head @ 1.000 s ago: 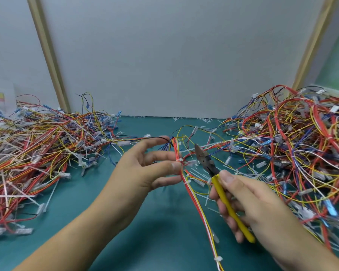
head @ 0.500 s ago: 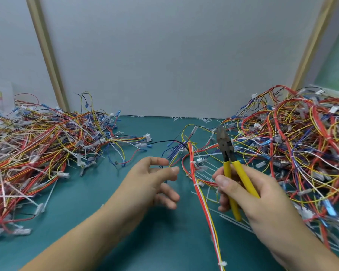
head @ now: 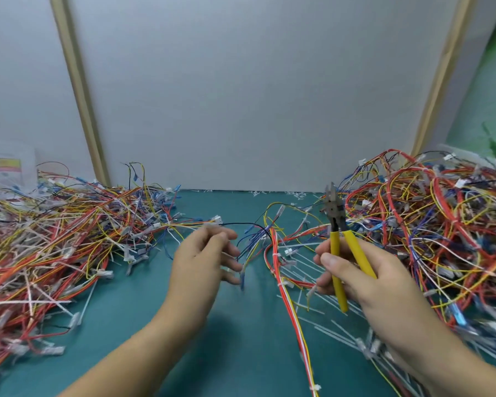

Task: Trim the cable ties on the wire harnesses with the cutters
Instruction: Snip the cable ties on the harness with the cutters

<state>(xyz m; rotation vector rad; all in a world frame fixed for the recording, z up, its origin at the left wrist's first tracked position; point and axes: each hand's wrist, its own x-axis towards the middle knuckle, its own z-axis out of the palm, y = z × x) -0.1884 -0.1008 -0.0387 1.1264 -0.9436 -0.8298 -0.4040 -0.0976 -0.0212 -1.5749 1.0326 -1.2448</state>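
1. Teal table surface (head: 126, 325) runs back to a pale wall panel (head: 255, 96) framed by two wooden strips.
2. Take the red harness (head: 294, 319) down the middle as your marker. A big tangle of harnesses (head: 55, 239) lies well to its left. A taller tangle (head: 427, 224) lies to its right.
3. Since a second ago, you have let go of the red harness, and your left hand has drifted left of it. The cutters have swung away from its tie to point upward.
4. Your right hand (head: 364, 279), just right of the red harness, grips the cutters (head: 335, 253) by their yellow handles. The handles are splayed a little and the metal head points up.
5. Your left hand (head: 204, 267), near the red harness on its left, is blurred. Its fingers are half curled and grip nothing. Whether they brush the thin black wire (head: 246, 224) is unclear.
6. Clipped tie ends (head: 335, 330) lie scattered just right of the red harness.
7. A white cable tie (head: 275, 255) wraps the red harness itself.
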